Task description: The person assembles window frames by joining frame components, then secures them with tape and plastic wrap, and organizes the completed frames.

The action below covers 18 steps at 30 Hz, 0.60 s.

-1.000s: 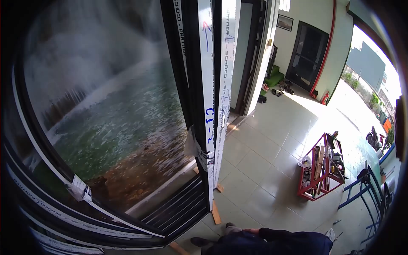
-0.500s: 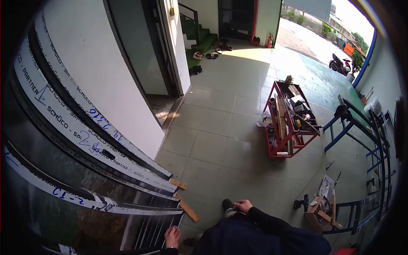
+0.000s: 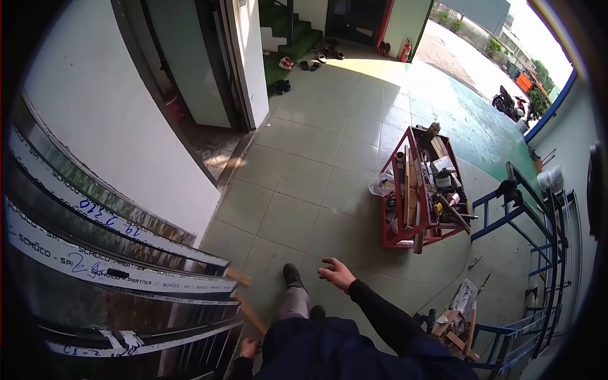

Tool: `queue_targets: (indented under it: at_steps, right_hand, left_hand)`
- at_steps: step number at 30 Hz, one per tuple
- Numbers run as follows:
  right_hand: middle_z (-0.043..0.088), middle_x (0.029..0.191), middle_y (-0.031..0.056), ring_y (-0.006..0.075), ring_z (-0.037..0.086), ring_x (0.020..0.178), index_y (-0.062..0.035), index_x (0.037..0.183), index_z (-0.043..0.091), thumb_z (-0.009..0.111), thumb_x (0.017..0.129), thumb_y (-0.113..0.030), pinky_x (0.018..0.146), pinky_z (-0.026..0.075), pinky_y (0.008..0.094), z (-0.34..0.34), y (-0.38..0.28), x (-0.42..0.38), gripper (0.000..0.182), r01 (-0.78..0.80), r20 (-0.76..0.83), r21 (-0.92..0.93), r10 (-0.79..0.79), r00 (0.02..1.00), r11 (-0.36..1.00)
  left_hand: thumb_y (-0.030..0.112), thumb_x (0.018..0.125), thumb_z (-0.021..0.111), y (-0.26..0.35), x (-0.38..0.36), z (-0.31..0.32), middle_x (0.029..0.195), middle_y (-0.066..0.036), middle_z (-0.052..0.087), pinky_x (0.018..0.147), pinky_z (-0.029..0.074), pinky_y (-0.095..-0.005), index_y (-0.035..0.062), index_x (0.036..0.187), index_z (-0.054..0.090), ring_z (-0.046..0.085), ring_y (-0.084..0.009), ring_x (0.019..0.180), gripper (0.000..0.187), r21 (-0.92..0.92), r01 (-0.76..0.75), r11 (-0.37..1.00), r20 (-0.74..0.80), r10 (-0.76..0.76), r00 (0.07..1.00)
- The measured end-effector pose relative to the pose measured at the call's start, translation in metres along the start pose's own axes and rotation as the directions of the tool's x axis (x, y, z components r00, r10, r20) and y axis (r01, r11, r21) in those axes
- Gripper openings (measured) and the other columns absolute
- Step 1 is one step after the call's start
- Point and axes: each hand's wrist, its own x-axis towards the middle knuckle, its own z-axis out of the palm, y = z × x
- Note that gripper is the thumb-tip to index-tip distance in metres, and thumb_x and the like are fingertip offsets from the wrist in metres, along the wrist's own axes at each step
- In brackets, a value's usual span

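Note:
My right hand (image 3: 337,275) reaches out in front of my body with its fingers apart, holding nothing, above the tiled floor. Low beside my left hip is my left hand (image 3: 249,347), its fingers loosely bent and no held thing visible. It is close to the ends of a stack of dark-framed panels (image 3: 171,294). These lean at the left and carry white protective tape with printed lettering and blue handwritten numbers. Wooden strips (image 3: 252,315) stick out beneath the panel ends.
A red tool cart (image 3: 400,243) loaded with tools stands ahead to the right. Blue metal stands (image 3: 506,206) line the right side. A cordless drill (image 3: 431,320) and a box of scraps (image 3: 451,326) lie on the floor. Shoes (image 3: 310,65) sit by green stairs (image 3: 301,43).
My body has moved forward and one foot is stepping ahead. My right hand has swung out from my body and opened. My left hand has come away from the panel edge.

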Motion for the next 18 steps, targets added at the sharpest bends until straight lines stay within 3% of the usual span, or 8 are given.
queue_targets:
  at_steps: [5,7,8,10,12,14,16,18]
  right_hand:
    - [0.066,0.12,0.0201,0.0233,0.064,0.111,0.0007,0.142,0.04,0.065,0.096,-0.023,0.096,0.049,0.0343,-0.003,-0.166,0.1,0.058,0.294,0.063,-0.066,-0.291,0.955,0.953]
    - [0.065,0.12,0.0211,0.0222,0.063,0.113,0.0008,0.142,0.04,0.064,0.097,-0.022,0.097,0.048,0.0338,-0.001,-0.252,0.115,0.056,0.468,0.094,-0.083,-0.461,0.883,0.88]
    - [0.064,0.121,0.021,0.0228,0.062,0.114,0.0002,0.143,0.04,0.062,0.098,-0.02,0.098,0.048,0.034,0.002,-0.294,0.128,0.055,0.518,0.139,-0.068,-0.506,0.851,0.853]
    - [0.062,0.125,0.0208,0.0251,0.063,0.113,-0.0007,0.145,0.038,0.061,0.098,-0.018,0.097,0.048,0.0354,0.016,-0.33,0.143,0.055,0.461,0.302,-0.039,-0.43,0.851,0.886]
    - [0.061,0.126,0.0221,0.0267,0.064,0.111,0.0011,0.146,0.034,0.065,0.095,-0.023,0.093,0.05,0.0369,0.017,-0.316,0.172,0.064,0.348,0.431,-0.196,-0.239,0.87,0.917]
    - [0.06,0.127,0.0243,0.0283,0.065,0.106,0.0025,0.147,0.032,0.069,0.091,-0.026,0.091,0.051,0.0376,0.005,-0.258,0.216,0.073,0.285,0.419,-0.422,-0.093,0.903,0.861]
    - [0.066,0.119,0.0175,0.0229,0.065,0.106,-0.0007,0.137,0.051,0.067,0.092,-0.02,0.088,0.051,0.0336,0.021,-0.214,0.227,0.052,0.242,0.518,-0.463,0.038,0.855,0.852]
    - [0.065,0.117,0.0136,0.0262,0.06,0.112,-0.016,0.125,0.066,0.058,0.097,-0.034,0.098,0.043,0.0413,0.023,-0.176,0.266,0.034,0.569,0.682,-0.714,0.223,0.696,0.408]
  left_hand:
    - [0.013,0.09,0.063,-0.029,0.092,-0.022,0.099,-0.014,0.066,0.077,0.05,-0.0463,0.0053,0.12,0.062,0.066,-0.0304,0.086,0.032,-0.329,0.368,0.87,0.187,-0.321,0.928]
    - [0.024,0.094,0.061,0.008,0.105,-0.017,0.1,-0.013,0.065,0.082,0.048,-0.0508,0.0073,0.123,0.061,0.065,-0.0297,0.09,0.034,-0.201,0.281,0.938,0.02,-0.283,0.959]
    - [0.043,0.095,0.057,0.028,0.133,-0.024,0.102,-0.011,0.064,0.084,0.047,-0.0505,0.0074,0.119,0.063,0.064,-0.0278,0.09,0.044,-0.121,0.212,0.97,0.235,-0.18,0.955]
    - [0.068,0.09,0.052,0.144,0.096,-0.003,0.119,-0.01,0.061,0.081,0.05,-0.0543,0.0097,0.132,0.055,0.061,-0.0265,0.107,0.072,0.032,0.09,0.995,0.151,-0.094,0.984]
    - [0.062,0.094,0.054,0.264,0.021,0.005,0.14,-0.017,0.05,0.102,0.046,-0.0509,-0.0017,0.141,0.043,0.053,-0.0325,0.128,0.08,-0.188,0.023,0.982,0.291,0.034,0.956]
    - [0.06,0.095,0.053,0.284,-0.015,0.027,0.138,-0.017,0.051,0.106,0.044,-0.042,-0.0004,0.141,0.044,0.053,-0.0302,0.127,0.077,-0.122,-0.401,0.908,0.102,0.414,0.905]
    - [0.056,0.097,0.053,0.266,-0.064,0.036,0.138,-0.019,0.051,0.106,0.043,-0.0381,0.0001,0.142,0.043,0.051,-0.0295,0.128,0.072,-0.188,-0.403,0.896,-0.261,0.35,0.899]
    - [0.048,0.098,0.054,0.25,-0.127,0.068,0.134,-0.02,0.054,0.104,0.043,-0.0373,0.0,0.142,0.043,0.053,-0.0304,0.126,0.066,-0.237,-0.351,0.906,-0.351,0.257,0.9]
